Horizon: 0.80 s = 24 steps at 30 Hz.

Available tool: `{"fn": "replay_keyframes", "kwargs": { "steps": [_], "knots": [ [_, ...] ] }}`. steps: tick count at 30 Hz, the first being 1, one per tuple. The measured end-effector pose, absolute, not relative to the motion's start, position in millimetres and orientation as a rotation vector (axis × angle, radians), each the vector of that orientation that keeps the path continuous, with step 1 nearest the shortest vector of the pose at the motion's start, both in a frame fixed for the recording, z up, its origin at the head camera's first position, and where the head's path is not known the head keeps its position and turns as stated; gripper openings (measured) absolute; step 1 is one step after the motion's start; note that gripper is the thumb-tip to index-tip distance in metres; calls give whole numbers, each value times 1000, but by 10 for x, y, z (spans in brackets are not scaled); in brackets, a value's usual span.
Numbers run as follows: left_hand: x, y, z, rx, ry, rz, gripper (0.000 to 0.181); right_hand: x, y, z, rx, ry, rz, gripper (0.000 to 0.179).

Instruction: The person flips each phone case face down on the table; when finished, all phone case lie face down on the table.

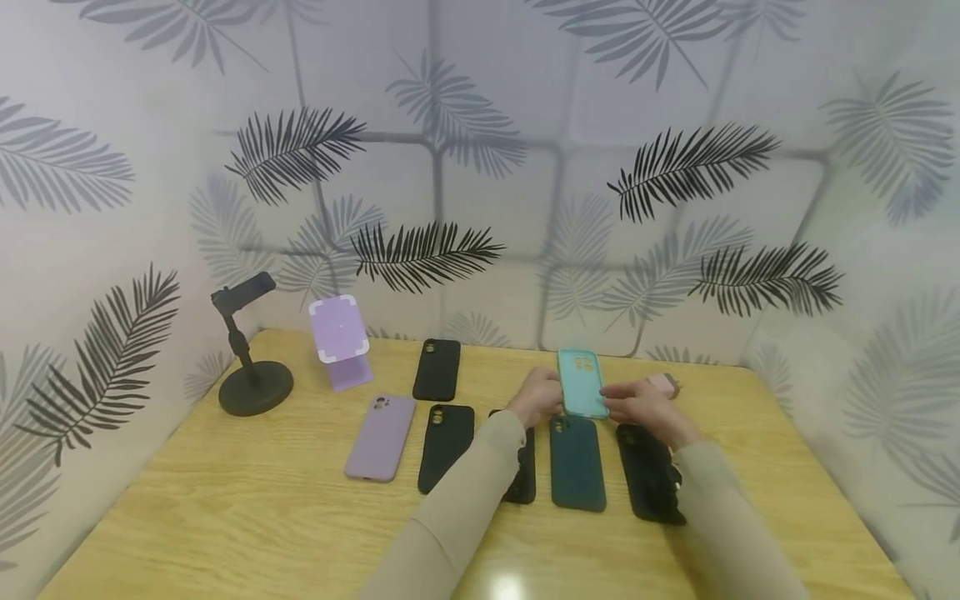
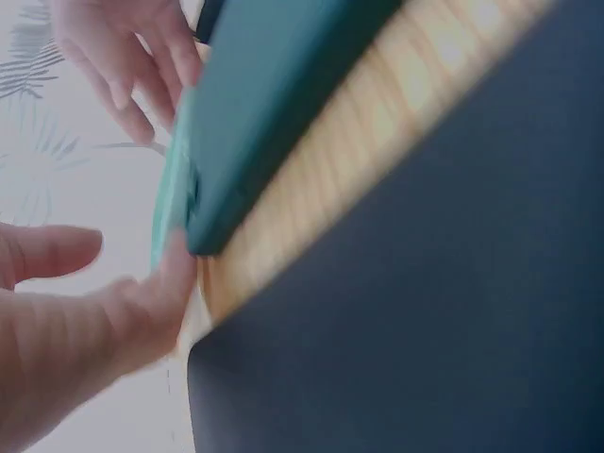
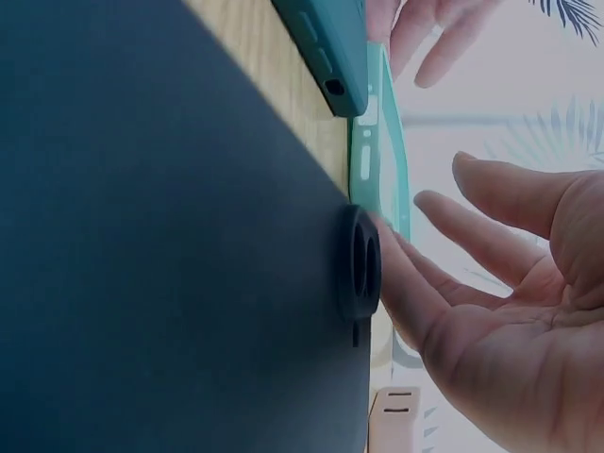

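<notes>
A mint-green phone case [image 1: 582, 385] lies at the back of the table, its hollow inside facing up and camera cut-outs at the far end. My left hand [image 1: 538, 396] touches its left edge with the fingertips; in the left wrist view the thumb [image 2: 61, 251] stands apart from it. At the right edge, my right hand [image 1: 643, 407] rests its fingers against the case, and the right wrist view shows the thumb [image 3: 505, 189] away from it. Nearer lie a dark teal case [image 1: 577, 463] between the forearms, a black case [image 1: 649, 475] under the right wrist and another black case [image 1: 522, 475] partly behind the left sleeve.
Further left lie two black cases [image 1: 437, 370] and a lilac case [image 1: 380, 438]. Behind them stand a purple stand [image 1: 339, 329] and a black phone holder [image 1: 255, 387] on a round base. A pale pink charger plug [image 1: 663, 385] lies past my right hand. Patterned walls enclose the table.
</notes>
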<state>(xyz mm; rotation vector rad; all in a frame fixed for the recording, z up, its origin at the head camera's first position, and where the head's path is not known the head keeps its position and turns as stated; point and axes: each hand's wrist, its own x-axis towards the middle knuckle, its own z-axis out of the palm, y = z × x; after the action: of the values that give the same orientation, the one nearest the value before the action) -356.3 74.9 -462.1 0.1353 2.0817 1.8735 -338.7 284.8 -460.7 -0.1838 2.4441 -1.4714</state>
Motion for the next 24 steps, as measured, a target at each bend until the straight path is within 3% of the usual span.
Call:
{"fn": "replay_keyframes", "kwargs": {
  "steps": [5,9,24],
  "knots": [
    [-3549,745,-4597,-89,1986,1964,43,-3412,2816,-4602,-188,2412,-1482,45],
    [-3536,733,-4578,-183,1962,1994,41,-3430,2788,-4598,-182,2388,-1487,46],
    [-3566,634,-4595,75,1733,2099,53,-3507,2646,-4682,-237,2268,-1612,50]
  ]
}}
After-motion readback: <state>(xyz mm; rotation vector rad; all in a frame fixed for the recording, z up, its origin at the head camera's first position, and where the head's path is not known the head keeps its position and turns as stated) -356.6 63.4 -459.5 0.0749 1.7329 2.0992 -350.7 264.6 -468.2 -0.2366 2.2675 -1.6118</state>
